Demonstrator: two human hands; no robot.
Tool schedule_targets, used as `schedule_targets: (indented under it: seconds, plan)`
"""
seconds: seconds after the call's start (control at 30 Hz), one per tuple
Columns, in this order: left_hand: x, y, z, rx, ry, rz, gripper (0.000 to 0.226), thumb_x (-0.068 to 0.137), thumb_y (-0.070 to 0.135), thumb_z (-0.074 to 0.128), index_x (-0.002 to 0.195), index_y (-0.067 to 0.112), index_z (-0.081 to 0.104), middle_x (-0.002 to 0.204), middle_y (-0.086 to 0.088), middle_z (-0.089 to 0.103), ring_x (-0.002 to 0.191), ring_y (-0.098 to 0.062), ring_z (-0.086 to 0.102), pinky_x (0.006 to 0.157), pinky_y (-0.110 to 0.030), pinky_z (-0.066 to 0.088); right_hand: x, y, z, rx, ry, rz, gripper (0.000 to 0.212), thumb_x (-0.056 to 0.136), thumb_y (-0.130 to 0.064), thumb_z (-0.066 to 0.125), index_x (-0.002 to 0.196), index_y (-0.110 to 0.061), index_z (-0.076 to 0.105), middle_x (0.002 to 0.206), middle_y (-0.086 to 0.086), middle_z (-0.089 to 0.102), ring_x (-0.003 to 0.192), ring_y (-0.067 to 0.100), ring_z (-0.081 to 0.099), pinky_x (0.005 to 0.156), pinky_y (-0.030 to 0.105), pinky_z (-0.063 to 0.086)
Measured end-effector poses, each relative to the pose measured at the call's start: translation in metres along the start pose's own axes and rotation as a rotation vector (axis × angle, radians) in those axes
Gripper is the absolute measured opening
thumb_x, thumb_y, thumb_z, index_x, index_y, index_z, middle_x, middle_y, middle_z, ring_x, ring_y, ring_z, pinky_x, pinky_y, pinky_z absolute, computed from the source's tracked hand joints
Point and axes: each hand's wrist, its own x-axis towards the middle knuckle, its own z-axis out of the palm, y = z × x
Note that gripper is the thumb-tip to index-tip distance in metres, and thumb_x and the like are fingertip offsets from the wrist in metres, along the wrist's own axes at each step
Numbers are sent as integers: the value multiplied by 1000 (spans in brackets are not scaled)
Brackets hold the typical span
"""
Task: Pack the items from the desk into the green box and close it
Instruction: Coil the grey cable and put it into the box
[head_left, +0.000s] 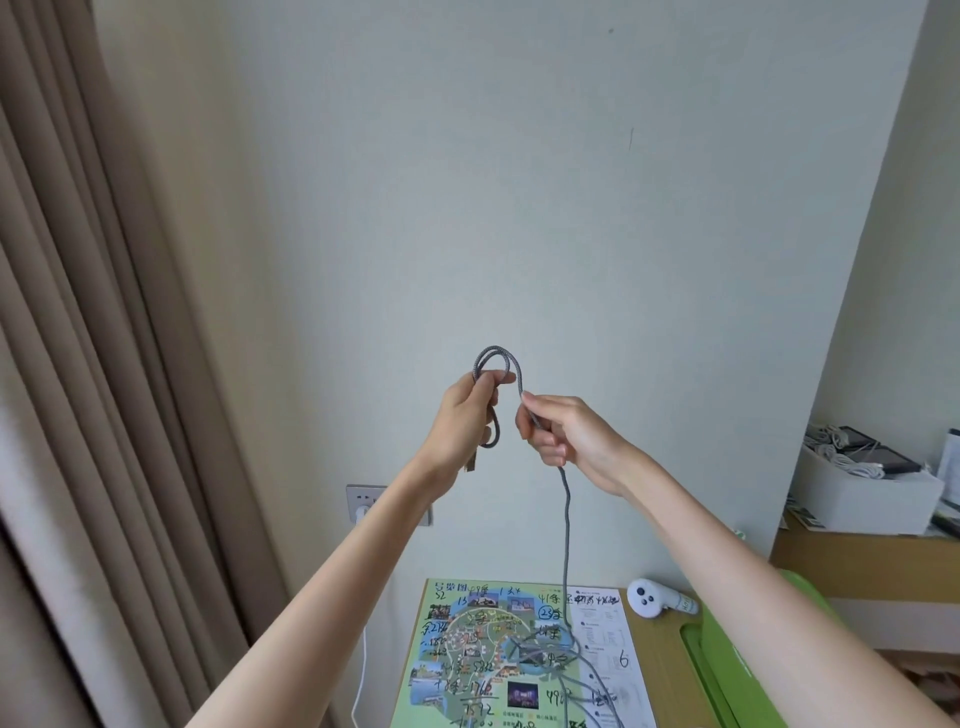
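- Two bare hands are raised in front of the pale wall, well above the tabletop (662, 675), with a grey braided cable (565, 519) held between them.
- Left hand (465, 415): its fingers (488, 384) are curled around a small bundle of cable loops. The loops rise above the thumb, and a short end with a plug hangs below the palm.
- Right hand (566, 434): it is just beside the left and pinches the same cable between thumb and bent fingers, right where the strand leaves the loops.
- From the right hand the cable drops straight down and ends in a loose tangle lying on a colourful printed map (467, 649), which is scribbled over with handwritten figures.
- The green box (719, 660) sits at the right edge of the tabletop, mostly hidden behind the right forearm. Whether its lid is up cannot be told.
- A white controller (645, 597) lies near the back of the tabletop, between the map and the green box.
- A wall socket (361, 503) shows behind the left forearm, with a white wire (359, 675) hanging below it.
- A beige curtain (78, 364) fills the left side.
- On a shelf (857, 551) at the right stands a white box (857, 499) holding pale cords.
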Motion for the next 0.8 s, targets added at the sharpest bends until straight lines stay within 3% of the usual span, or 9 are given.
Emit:
schedule_targets:
  seconds: [0.13, 0.27, 0.37, 0.5, 0.57, 0.67, 0.8]
  plan:
    - [-1, 3, 6, -14, -51, -16, 26, 97, 23, 42, 99, 19, 68, 66, 8, 33, 43, -5, 29, 43, -22, 23, 1, -1, 3, -19, -13, 19, 45, 98, -37, 45, 60, -14, 51, 55, 0, 29, 47, 15, 22, 48, 25, 18]
    - [-3, 6, 13, 140, -8, 0, 20, 96, 30, 48, 88, 20, 62, 52, 17, 39, 42, -1, 35, 37, -14, 26, 1, 0, 3, -48, -1, 30, 46, 96, -37, 46, 55, -17, 50, 55, 3, 29, 46, 16, 23, 50, 28, 18]
    - [-2, 5, 14, 212, 10, 20, 22, 97, 33, 46, 79, 22, 53, 63, 12, 42, 54, -5, 39, 37, -12, 26, 0, 2, 4, -93, -23, 35, 44, 97, -42, 47, 64, -13, 52, 55, 1, 32, 48, 17, 26, 49, 27, 23]
    - [2, 7, 12, 188, 21, -70, 23, 100, 29, 39, 81, 20, 47, 81, 4, 46, 73, -14, 43, 60, -24, 36, 0, 4, 2, -136, -27, 40, 43, 95, -45, 52, 65, -14, 56, 53, -1, 38, 48, 16, 33, 50, 23, 31]
    - [5, 8, 6, 64, 23, -132, 23, 100, 24, 39, 80, 16, 46, 83, 0, 50, 76, -14, 48, 67, -24, 43, 0, 5, 0, -143, -6, 37, 40, 94, -43, 55, 66, -15, 58, 52, -2, 39, 48, 15, 35, 53, 24, 35]
    - [7, 9, -5, -290, 21, -226, 27, 101, 16, 38, 76, 12, 47, 71, -2, 50, 67, -15, 52, 53, -20, 48, 1, 6, -4, -160, 11, 31, 38, 92, -42, 60, 67, -14, 60, 52, -3, 39, 49, 15, 36, 57, 24, 37]
    - [9, 12, -18, -420, 102, -267, 29, 99, 10, 33, 71, 16, 39, 67, 0, 36, 53, -13, 32, 50, -21, 29, 2, 9, -7, -210, -1, 58, 40, 86, -47, 65, 63, -15, 58, 51, -5, 35, 49, 15, 32, 56, 23, 34]
